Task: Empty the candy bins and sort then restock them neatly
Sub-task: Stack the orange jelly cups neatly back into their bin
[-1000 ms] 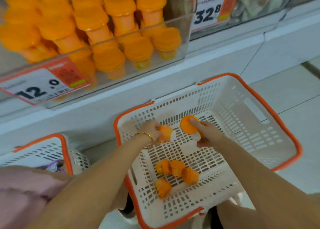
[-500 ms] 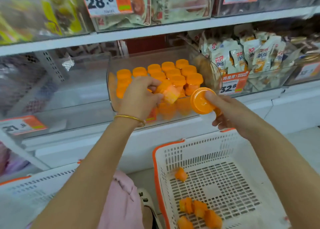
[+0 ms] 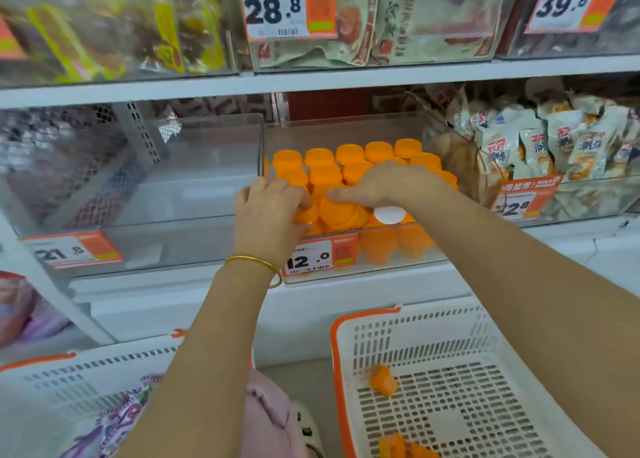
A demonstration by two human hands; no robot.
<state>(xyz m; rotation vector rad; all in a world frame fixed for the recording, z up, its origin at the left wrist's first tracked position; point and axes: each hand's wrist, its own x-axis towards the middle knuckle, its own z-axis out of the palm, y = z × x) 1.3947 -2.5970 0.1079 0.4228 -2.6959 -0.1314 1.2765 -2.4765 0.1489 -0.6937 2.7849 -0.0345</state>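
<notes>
A clear plastic bin (image 3: pixel 381 126) on the middle shelf holds several orange jelly cups (image 3: pixel 349 154) standing in rows. My left hand (image 3: pixel 268 215) is at the bin's front left corner, fingers curled around an orange cup (image 3: pixel 306 215). My right hand (image 3: pixel 388 185) reaches over the front row and presses an orange cup (image 3: pixel 341 211) down among the others, lid facing me. A white round base (image 3: pixel 389 214) shows just beside that hand. Below, a white basket with an orange rim (image 3: pixel 341 371) holds a few loose orange cups (image 3: pixel 382 383).
An empty clear bin (image 3: pixel 194 166) sits left of the orange one, with a 21.8 price tag (image 3: pixel 69 251). Bagged snacks (image 3: pixel 540 146) fill the bin to the right. A second white basket (image 3: pixel 62 381) with purple packets stands at lower left. Upper shelf bins hold packaged goods.
Both hands have lifted cups out of the basket up to the shelf and are now inside the orange bin's front row; the view has tilted upward and closer to the shelf.
</notes>
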